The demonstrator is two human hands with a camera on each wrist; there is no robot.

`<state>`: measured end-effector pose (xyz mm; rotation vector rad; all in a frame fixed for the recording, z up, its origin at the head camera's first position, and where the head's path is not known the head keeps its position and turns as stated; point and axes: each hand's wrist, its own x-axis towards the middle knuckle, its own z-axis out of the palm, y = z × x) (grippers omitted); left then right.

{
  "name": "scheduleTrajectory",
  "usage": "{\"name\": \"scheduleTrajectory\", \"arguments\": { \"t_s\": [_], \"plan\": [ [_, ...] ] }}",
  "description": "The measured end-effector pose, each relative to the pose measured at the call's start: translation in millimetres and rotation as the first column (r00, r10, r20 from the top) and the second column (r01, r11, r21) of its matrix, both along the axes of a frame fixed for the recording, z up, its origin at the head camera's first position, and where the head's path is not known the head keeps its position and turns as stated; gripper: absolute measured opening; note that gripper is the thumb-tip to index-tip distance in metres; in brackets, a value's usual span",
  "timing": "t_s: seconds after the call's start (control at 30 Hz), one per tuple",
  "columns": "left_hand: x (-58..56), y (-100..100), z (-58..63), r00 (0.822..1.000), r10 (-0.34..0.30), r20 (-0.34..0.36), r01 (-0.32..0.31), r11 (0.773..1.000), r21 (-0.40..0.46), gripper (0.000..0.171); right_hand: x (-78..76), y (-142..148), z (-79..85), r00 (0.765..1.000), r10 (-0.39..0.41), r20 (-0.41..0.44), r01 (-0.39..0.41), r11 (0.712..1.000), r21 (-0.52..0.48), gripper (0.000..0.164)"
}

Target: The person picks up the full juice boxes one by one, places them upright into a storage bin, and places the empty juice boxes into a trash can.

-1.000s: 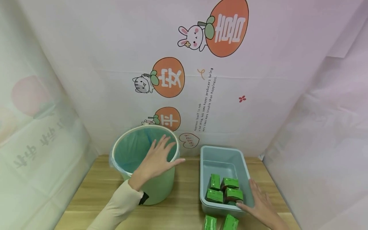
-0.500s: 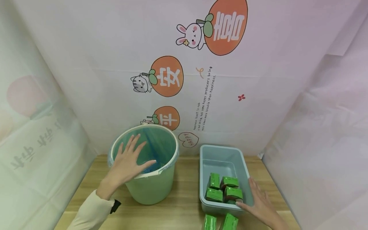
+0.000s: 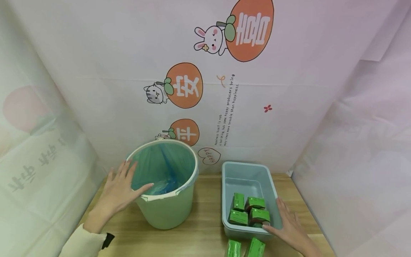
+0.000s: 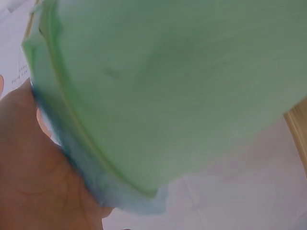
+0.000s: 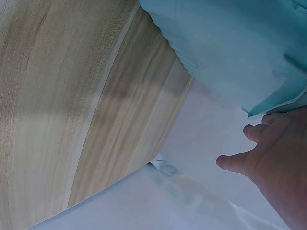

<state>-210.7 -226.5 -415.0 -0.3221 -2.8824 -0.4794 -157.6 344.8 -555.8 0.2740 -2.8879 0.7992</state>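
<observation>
A pale green bucket (image 3: pixel 167 214) with a white rim and a bluish plastic bag lining it stands on the left. My left hand (image 3: pixel 117 192) is spread at its left rim, fingers straight and thumb stretched over the front rim. The left wrist view has the hand (image 4: pixel 43 167) right by the bagged rim. To the right is a grey-blue plastic tub (image 3: pixel 244 175), with several small green boxes (image 3: pixel 238 217) in its near half. My right hand (image 3: pixel 290 226) lies along the tub's right wall, fingers extended, thumb by the near right corner.
Two more green boxes, one of them a slim box (image 3: pixel 234 248), lie on the wooden table (image 3: pixel 205 221) in front of the tub. White printed cloth (image 3: pixel 244 117) closes in the back and both sides.
My left hand has moved left, from over the bucket's opening to its left rim, baring the blue bag inside. My right hand has stayed at the tub.
</observation>
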Motion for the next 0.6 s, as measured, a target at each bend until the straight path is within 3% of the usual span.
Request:
{"name": "scheduleTrajectory", "arguments": {
  "t_s": [0.27,0.6],
  "plan": [
    [6.0,-22.8,-2.6,0.998,0.039,0.043,-0.039,0.999,0.005,0.115,-0.4,0.2,-1.6,1.000,0.002,-0.006,-0.002,1.000,-0.001,0.123],
    [8.2,-31.3,-3.2,0.994,0.055,0.091,-0.060,0.997,0.045,0.118,-0.9,1.4,-3.7,1.000,-0.001,-0.002,0.001,1.000,-0.007,0.122]
  ]
}}
